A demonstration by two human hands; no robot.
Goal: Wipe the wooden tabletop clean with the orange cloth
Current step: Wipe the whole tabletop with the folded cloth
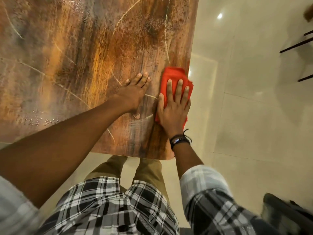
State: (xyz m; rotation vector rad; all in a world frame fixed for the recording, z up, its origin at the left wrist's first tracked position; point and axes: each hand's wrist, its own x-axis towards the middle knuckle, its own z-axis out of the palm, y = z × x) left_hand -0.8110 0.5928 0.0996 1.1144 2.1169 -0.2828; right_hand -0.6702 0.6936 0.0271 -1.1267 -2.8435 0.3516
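Resting flat on the wooden table, the left hand has its fingers straight and holds nothing. Just right of it, the orange cloth lies bunched by the table's right edge, pressed down by the right hand, its fingers straight and spread. Dark bands circle that wrist.
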